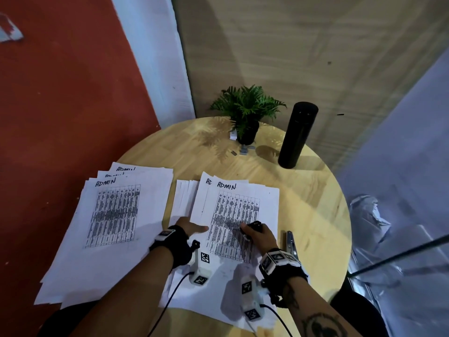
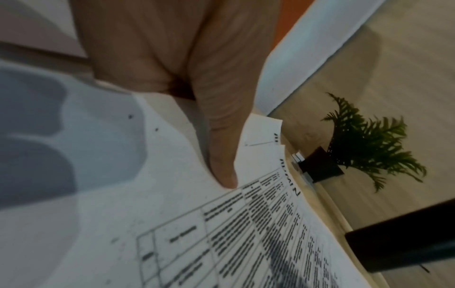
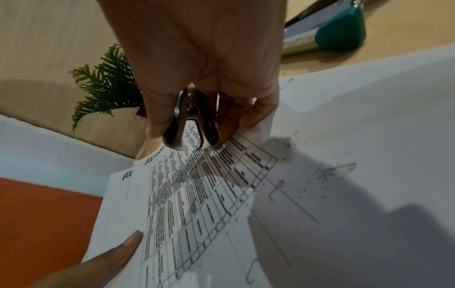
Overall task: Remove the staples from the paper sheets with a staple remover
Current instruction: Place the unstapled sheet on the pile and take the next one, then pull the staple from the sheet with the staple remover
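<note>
Two piles of printed sheets headed ADMIN lie on a round wooden table [image 1: 313, 190]. My right hand [image 1: 252, 230] rests on the middle of the right pile's top sheet [image 1: 239, 205] and grips a black and metal staple remover [image 1: 255, 225]. In the right wrist view the staple remover [image 3: 189, 124] sits between thumb and fingers, jaws pointing down at the print. Loose bent staples [image 3: 293, 200] lie on a blank sheet nearby. My left hand [image 1: 194, 226] lies flat at that pile's left edge, its thumb [image 2: 221, 167] pressing the paper.
The left pile [image 1: 114, 215] overhangs the table's left rim. A chrome and teal stapler [image 1: 290, 242] lies right of my right hand. At the back stand a small potted plant [image 1: 246, 110], small grey pieces [image 1: 245, 149] and a tall black bottle [image 1: 297, 135].
</note>
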The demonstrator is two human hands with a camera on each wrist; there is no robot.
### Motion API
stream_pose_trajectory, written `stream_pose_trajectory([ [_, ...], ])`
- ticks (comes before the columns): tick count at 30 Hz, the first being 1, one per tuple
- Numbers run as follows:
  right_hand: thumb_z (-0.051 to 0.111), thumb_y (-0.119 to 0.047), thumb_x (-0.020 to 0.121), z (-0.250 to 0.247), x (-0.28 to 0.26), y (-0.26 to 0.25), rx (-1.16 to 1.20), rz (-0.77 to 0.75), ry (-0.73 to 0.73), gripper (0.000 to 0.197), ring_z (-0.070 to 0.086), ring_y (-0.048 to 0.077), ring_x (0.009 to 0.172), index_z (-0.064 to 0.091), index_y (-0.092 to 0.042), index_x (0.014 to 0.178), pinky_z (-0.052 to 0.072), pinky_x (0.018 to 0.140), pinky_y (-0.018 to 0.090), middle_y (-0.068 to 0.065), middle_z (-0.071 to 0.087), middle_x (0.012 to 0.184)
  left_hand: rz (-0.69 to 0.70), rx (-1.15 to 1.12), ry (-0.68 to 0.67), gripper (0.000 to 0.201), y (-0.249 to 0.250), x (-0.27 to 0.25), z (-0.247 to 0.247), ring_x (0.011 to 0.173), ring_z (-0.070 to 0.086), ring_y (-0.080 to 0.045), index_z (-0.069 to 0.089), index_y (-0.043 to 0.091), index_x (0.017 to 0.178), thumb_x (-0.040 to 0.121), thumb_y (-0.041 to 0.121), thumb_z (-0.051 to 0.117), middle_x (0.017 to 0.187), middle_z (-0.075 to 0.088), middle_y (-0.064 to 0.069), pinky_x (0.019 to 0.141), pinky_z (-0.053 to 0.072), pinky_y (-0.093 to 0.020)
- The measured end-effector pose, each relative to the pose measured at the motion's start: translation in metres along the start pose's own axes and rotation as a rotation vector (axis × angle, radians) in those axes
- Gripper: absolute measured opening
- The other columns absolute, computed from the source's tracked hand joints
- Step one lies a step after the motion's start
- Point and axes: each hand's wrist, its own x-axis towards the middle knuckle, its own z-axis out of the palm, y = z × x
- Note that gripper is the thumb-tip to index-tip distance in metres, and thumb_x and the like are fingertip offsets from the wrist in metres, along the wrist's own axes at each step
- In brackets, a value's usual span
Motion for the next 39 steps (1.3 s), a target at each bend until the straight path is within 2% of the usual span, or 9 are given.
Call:
stream_pose_trajectory([
  [6, 0.083, -0.037, 0.063, -0.016, -0.005, -0.018, 0.141, -0.084, 0.086, 0.023, 0.06, 0.024, 0.07, 0.069, -0.021, 0.057, 0.047, 0.071, 0.039, 0.005, 0.068, 0.067, 0.177, -0.207, 0.075, 0.042, -0.016, -0.014, -0.002, 0.111, 0.061, -0.032, 0.066, 0.001, 0.111, 0.073, 0.011, 0.08, 0.116, 0.065, -0.019, 0.1, 0.045, -0.044],
  [10, 0.088, -0.034, 0.051, -0.044, -0.003, -0.041, 0.356, -0.185, 0.254, 0.036, 0.063, 0.036, 0.094, 0.071, -0.016, 0.077, 0.048, 0.064, 0.027, 0.023, 0.061, 0.113, 0.358, -0.358, 0.079, 0.042, -0.002, -0.043, -0.011, 0.093, 0.066, -0.011, 0.059, 0.012, 0.114, 0.078, -0.007, 0.069, 0.113, 0.064, -0.009, 0.093, 0.044, -0.029],
  [12, 0.086, -0.021, 0.058, -0.06, -0.019, -0.069, 0.476, -0.181, 0.07, 0.032, 0.065, 0.025, 0.086, 0.068, -0.015, 0.084, 0.047, 0.058, 0.02, 0.016, 0.065, 0.106, 0.412, -0.399, 0.056, 0.047, 0.005, -0.053, -0.02, 0.084, 0.066, -0.001, 0.055, 0.025, 0.107, 0.079, -0.01, 0.067, 0.1, 0.067, 0.005, 0.094, 0.044, -0.028],
  [14, 0.093, -0.031, 0.04, -0.076, -0.035, -0.096, 0.533, -0.189, -0.185, 0.057, 0.065, 0.011, 0.073, 0.067, -0.017, 0.088, 0.046, 0.054, 0.015, 0.002, 0.071, 0.084, 0.414, -0.418, 0.03, 0.04, 0.008, -0.056, -0.03, 0.098, 0.066, -0.018, 0.06, 0.019, 0.108, 0.079, -0.006, 0.069, 0.092, 0.069, 0.008, 0.101, 0.044, -0.038],
  [18, 0.093, -0.043, 0.02, -0.093, -0.06, -0.132, 0.458, -0.235, -0.424, 0.072, 0.062, 0.0, 0.075, 0.073, -0.025, 0.087, 0.042, 0.054, 0.014, -0.009, 0.072, 0.087, 0.409, -0.429, 0.013, 0.035, 0.022, -0.071, -0.045, 0.091, 0.069, -0.024, 0.062, -0.002, 0.114, 0.079, -0.004, 0.069, 0.102, 0.07, -0.012, 0.096, 0.046, -0.046],
  [26, 0.094, -0.043, 0.016, -0.106, -0.105, -0.18, 0.432, -0.377, -0.38, 0.082, 0.065, 0.004, 0.07, 0.068, -0.021, 0.091, 0.047, 0.053, 0.013, -0.007, 0.072, 0.084, 0.662, -0.392, 0.014, 0.028, 0.074, -0.127, -0.08, 0.086, 0.069, -0.003, 0.066, 0.018, 0.1, 0.076, 0.005, 0.071, 0.087, 0.074, 0.013, 0.073, 0.053, -0.019],
  [33, 0.095, -0.041, 0.018, -0.11, -0.13, -0.203, 0.509, -0.507, -0.394, 0.071, 0.069, 0.009, 0.07, 0.073, -0.022, 0.083, 0.05, 0.053, 0.014, -0.002, 0.073, 0.082, 0.833, -0.475, 0.169, 0.018, 0.115, -0.178, -0.103, 0.068, 0.066, 0.006, 0.064, 0.006, 0.103, 0.086, 0.003, 0.061, 0.073, 0.071, 0.016, 0.061, 0.047, -0.006],
  [37, 0.094, -0.043, 0.017, -0.113, -0.14, -0.207, 0.492, -0.55, -0.385, 0.067, 0.069, 0.006, 0.069, 0.075, -0.026, 0.079, 0.05, 0.051, 0.014, -0.003, 0.073, 0.081, 0.793, -0.433, 0.149, 0.007, 0.119, -0.179, -0.109, 0.075, 0.066, -0.002, 0.066, 0.016, 0.094, 0.088, 0.016, 0.062, 0.081, 0.072, 0.014, 0.067, 0.05, -0.014],
  [39, 0.093, -0.044, 0.018, -0.116, -0.144, -0.206, 0.482, -0.576, -0.379, 0.067, 0.068, 0.005, 0.068, 0.075, -0.028, 0.08, 0.049, 0.051, 0.014, -0.005, 0.073, 0.081, 0.787, -0.472, 0.132, 0.032, 0.127, -0.186, -0.113, 0.066, 0.062, -0.013, 0.062, 0.008, 0.083, 0.085, 0.039, 0.066, 0.074, 0.068, 0.002, 0.067, 0.047, -0.02],
])
